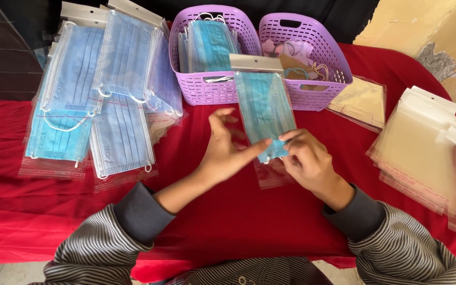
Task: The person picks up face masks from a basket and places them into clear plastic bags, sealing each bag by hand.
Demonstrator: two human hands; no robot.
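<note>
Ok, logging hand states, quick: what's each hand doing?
Left hand: open, forefinger touching the bagged mask.
Right hand: pinching the bagged mask's lower end.

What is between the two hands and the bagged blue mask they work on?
Nothing visible. The left hand touches the bagged mask with its index fingertip, and the right hand pinches its lower edge. The purple baskets stand behind, not between.

Red cloth-covered table (238, 221) filling most of frame; cracked, peeling yellow wall (423, 26) upper right; dark backdrop (6, 47) upper left; soft daylight.
</note>
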